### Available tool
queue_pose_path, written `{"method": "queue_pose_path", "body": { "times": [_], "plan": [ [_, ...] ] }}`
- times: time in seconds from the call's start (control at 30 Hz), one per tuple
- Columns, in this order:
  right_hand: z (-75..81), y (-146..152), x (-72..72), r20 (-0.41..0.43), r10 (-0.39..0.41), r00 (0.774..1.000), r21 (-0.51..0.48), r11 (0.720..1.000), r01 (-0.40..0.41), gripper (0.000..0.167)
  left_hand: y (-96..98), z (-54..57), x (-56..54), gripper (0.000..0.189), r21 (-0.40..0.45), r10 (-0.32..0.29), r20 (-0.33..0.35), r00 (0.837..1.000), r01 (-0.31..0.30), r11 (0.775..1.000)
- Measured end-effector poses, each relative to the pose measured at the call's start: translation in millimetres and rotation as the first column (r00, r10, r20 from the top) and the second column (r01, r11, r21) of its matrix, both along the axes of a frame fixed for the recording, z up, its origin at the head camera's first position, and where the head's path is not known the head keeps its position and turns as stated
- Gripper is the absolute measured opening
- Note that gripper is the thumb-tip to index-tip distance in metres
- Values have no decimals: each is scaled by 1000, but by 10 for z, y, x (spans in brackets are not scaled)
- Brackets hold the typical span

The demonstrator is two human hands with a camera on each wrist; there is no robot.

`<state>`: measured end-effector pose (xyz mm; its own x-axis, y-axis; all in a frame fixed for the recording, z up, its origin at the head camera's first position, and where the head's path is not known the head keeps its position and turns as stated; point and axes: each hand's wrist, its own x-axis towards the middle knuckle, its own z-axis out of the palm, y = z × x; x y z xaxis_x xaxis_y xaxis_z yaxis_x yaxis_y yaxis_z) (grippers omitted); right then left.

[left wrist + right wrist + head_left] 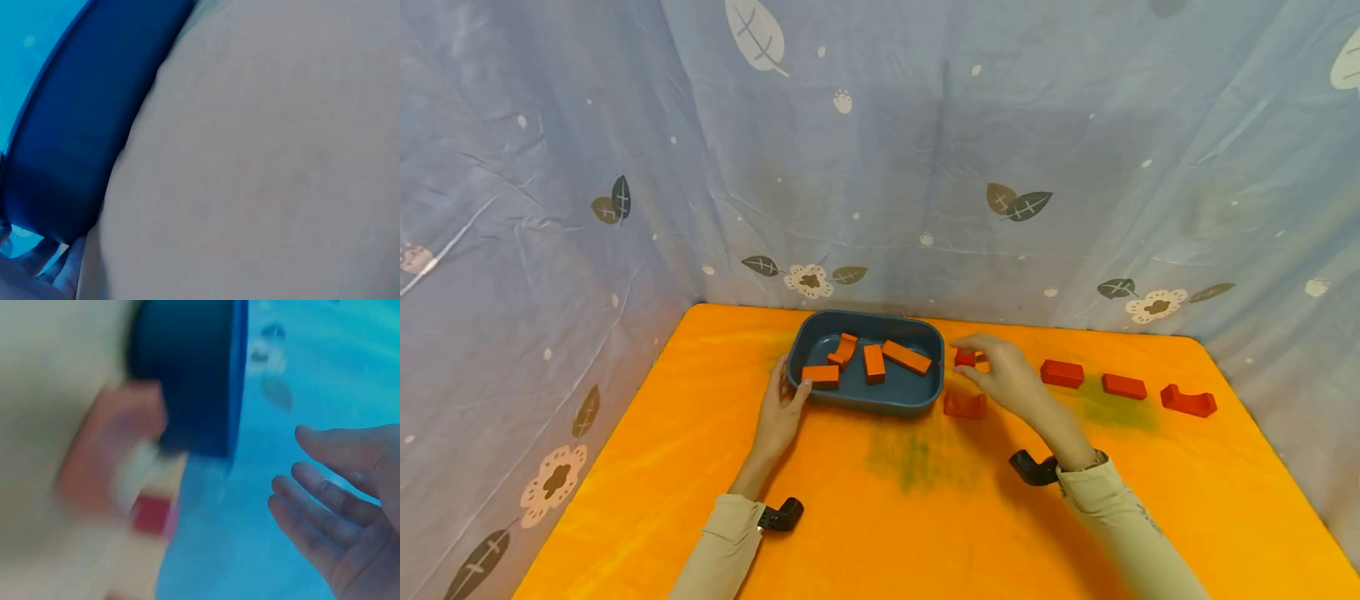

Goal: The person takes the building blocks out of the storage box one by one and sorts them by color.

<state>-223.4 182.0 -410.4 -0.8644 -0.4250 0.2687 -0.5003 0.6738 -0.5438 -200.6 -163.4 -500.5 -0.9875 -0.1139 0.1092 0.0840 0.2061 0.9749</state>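
My left hand (pixel 778 417) grips the left end of a dark blue-grey tray (pixel 865 403), its thumb at the front rim. Fingers (pixel 72 265) touch the tray's wall (pixel 94 125) in the left wrist view. Inside the tray lie several orange blocks (pixel 874 364), one of them with an arched notch. Just right of the tray, my right hand (pixel 1007 375) reaches over a small red block (pixel 965 357). In the right wrist view its fingers are spread and hold nothing. A notched red block (pixel 965 405) lies below that hand, blurred in the right wrist view.
Farther right, a red block (pixel 1062 373), another red block (pixel 1123 386) and a notched red block (pixel 1188 402) lie in a row. They rest on an orange-yellow tabletop (pixel 880 517). A patterned grey-blue curtain (pixel 887 167) hangs behind and at both sides.
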Motion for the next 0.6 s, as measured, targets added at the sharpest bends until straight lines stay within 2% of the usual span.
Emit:
{"method": "queue_pose_path", "body": {
  "times": [0.13,0.23,0.3,0.37,0.4,0.47,0.53,0.6],
  "plan": [
    [20,-418,-141,88,96,992,28,995,-99,43,15,5,-4,66,22,-4,-9,1000,4,1000],
    [-72,-669,-252,82,71,994,191,978,-85,47,39,-5,-6,66,30,-3,-2,1000,3,1000],
    [-142,-797,-305,57,2,998,357,934,-23,37,51,-15,-6,66,33,-4,4,1000,4,999],
    [-214,-900,-345,36,-60,998,513,858,33,25,54,-19,-2,66,29,2,9,1000,-2,1000],
    [-244,-942,-360,36,-84,996,566,823,49,19,53,-21,0,66,31,7,7,1000,-7,999],
    [-305,-1005,-394,21,-111,994,627,776,73,11,44,-19,7,66,29,16,6,1000,-17,999],
    [-351,-1039,-428,-12,-110,994,650,755,91,13,32,-13,13,66,25,22,1,1000,-22,999],
    [-380,-1041,-451,-47,-88,995,645,758,97,22,20,-13,18,66,19,25,-7,1000,-25,1000]
  ]
}}
